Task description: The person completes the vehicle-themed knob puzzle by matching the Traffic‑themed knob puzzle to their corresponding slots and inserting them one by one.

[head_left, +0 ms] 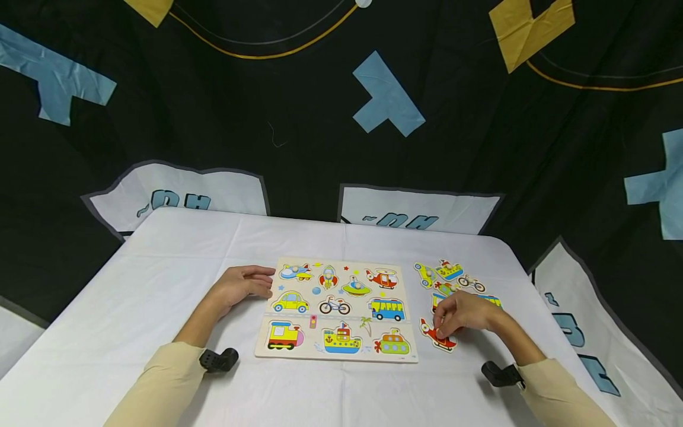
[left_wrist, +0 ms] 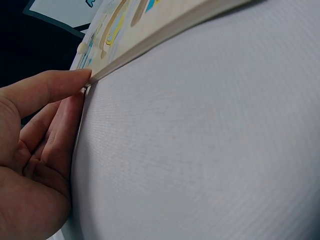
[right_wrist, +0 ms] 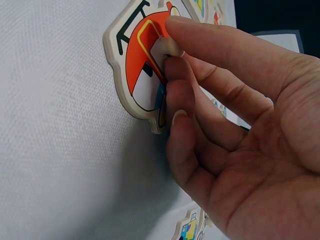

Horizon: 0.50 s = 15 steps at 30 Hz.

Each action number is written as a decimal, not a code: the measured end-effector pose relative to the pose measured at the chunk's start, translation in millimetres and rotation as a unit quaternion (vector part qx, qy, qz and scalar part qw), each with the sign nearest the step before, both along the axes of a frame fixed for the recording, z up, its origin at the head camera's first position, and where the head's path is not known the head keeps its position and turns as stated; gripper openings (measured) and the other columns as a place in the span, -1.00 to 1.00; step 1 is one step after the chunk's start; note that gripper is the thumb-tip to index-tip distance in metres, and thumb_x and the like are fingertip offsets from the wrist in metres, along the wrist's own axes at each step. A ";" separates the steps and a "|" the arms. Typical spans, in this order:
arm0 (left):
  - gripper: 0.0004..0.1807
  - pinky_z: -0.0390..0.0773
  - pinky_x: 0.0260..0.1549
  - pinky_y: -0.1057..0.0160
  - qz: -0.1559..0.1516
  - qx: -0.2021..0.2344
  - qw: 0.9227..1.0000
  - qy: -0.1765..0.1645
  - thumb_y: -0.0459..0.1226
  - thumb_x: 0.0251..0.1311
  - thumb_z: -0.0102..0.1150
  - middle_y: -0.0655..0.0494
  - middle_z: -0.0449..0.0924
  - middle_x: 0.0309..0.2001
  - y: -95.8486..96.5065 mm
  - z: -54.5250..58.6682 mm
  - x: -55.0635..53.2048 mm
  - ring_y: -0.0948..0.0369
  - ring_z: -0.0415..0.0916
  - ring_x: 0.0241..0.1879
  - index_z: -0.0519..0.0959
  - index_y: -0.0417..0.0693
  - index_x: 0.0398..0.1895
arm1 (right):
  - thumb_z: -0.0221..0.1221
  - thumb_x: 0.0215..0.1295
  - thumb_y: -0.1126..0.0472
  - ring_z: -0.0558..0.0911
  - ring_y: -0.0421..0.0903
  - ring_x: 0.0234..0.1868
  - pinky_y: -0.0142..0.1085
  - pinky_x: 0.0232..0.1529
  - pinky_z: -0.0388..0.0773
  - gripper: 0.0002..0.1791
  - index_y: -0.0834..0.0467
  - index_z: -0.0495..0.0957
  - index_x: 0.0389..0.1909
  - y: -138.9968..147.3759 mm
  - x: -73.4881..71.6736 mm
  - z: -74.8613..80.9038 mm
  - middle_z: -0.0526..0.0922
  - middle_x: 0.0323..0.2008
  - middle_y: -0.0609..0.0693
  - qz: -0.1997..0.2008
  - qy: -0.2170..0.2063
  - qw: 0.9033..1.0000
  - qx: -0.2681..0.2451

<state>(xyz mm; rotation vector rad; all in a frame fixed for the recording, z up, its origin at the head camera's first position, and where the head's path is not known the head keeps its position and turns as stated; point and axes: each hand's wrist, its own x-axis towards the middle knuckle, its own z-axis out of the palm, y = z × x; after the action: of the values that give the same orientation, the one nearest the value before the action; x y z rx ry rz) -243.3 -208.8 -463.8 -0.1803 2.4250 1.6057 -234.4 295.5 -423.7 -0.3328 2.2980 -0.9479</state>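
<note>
A wooden puzzle board (head_left: 262, 339) lies flat on the table, with vehicle pictures in its shapes. My left hand (head_left: 242, 284) is at its left edge, and in the left wrist view a fingertip touches the corner of the puzzle board (left_wrist: 150, 42). The fingers there are loosely bent and grip nothing. To the right of the board, my right hand (head_left: 464, 311) pinches the small knob (right_wrist: 175, 47) of a red helicopter puzzle piece (head_left: 441, 342). In the right wrist view the helicopter piece (right_wrist: 137, 85) is close over the white cloth, its far side partly hidden by the fingers.
More loose pieces lie beyond my right hand: a yellow-green car (head_left: 425, 275), a ship (head_left: 449, 270), a bicycle (head_left: 472, 283) and a partly covered bus (head_left: 492, 300). White cloth (head_left: 299, 397) covers the table, and a black curtain (head_left: 299, 142) hangs behind it.
</note>
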 end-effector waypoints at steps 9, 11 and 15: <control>-0.30 0.54 0.14 0.08 0.003 -0.002 1.000 -0.003 -0.32 -0.02 0.48 -0.02 0.75 0.03 1.3 -0.8 0.6 0.20 0.69 -0.04 0.55 -0.12 0.30 | 0.47 0.03 0.27 0.50 -0.15 -0.48 -0.31 -0.41 0.42 -0.80 0.25 0.70 -0.35 0.0 0.0 1.1 0.67 -0.55 -0.04 0.003 0.011 1.000 0.003; -0.30 0.54 0.14 0.07 0.002 -0.002 1.000 -0.002 -0.32 -0.03 0.49 -0.02 0.75 0.03 1.2 -1.1 0.5 0.19 0.69 -0.03 0.55 -0.12 0.30 | 0.46 0.03 0.28 0.50 -0.16 -0.48 -0.32 -0.41 0.42 -0.81 0.26 0.70 -0.35 -0.3 -0.8 4.2 0.67 -0.56 -0.05 0.008 0.017 1.000 0.000; -0.30 0.54 0.14 0.07 0.004 -0.002 1.000 -0.001 -0.32 -0.03 0.49 -0.02 0.75 0.03 0.9 -1.1 0.3 0.19 0.69 -0.03 0.55 -0.12 0.30 | 0.46 0.04 0.27 0.51 -0.16 -0.48 -0.30 -0.39 0.45 -0.82 0.24 0.69 -0.36 -3.0 -5.1 14.0 0.68 -0.56 -0.05 0.013 0.032 0.999 0.003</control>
<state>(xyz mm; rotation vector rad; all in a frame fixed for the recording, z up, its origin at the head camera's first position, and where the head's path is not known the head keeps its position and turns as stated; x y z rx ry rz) -243.0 -207.8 -464.8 -0.1909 2.4283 1.6043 -239.5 292.5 -409.7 -0.3945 2.3485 -0.9286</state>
